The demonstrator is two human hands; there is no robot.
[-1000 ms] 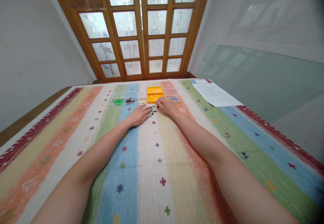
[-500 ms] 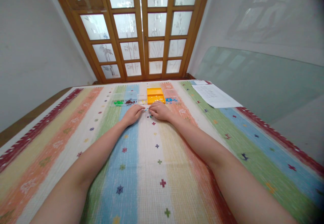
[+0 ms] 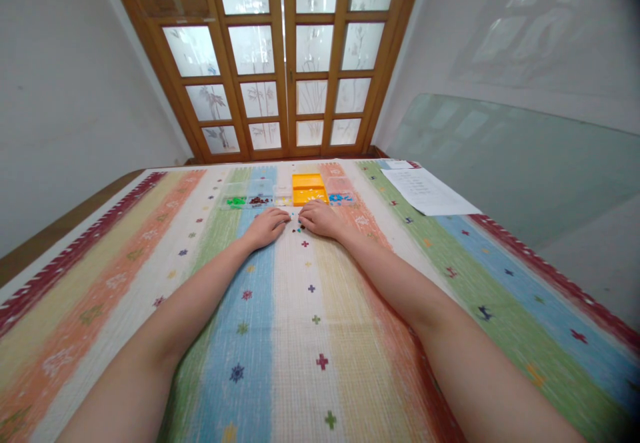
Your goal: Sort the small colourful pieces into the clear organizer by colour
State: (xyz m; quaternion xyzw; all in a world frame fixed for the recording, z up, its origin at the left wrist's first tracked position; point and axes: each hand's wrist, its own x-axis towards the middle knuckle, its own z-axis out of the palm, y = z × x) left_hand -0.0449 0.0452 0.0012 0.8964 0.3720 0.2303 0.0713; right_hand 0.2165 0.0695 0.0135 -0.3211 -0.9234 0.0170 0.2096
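Note:
My left hand [image 3: 269, 227] rests on the striped tablecloth [image 3: 295, 309], fingers curled together toward the middle. Facing it across a narrow gap is my right hand [image 3: 320, 219], its fingers bent and closed near the cloth. Whatever the fingertips hold is too small or hidden to make out. Several tiny dark and teal pieces [image 3: 299, 230] lie on the cloth by the right fingertips. Just beyond the hands stands an open yellow box [image 3: 309, 181] with small pale pieces in its near half. Clear compartment trays flank it, holding green pieces [image 3: 237, 201], dark red pieces [image 3: 259, 201] and blue pieces [image 3: 341, 198].
A printed white sheet [image 3: 429, 191] lies at the far right of the table, with another paper [image 3: 399, 164] behind it. Wooden glass-paned doors [image 3: 287, 76] stand beyond the table's far edge. A pale glass panel [image 3: 505, 156] leans along the right wall.
My left fingers have curled down slightly and moved a little to the right. My right hand keeps almost the same pose. The boxes and pieces look unchanged; the view has shifted slightly.

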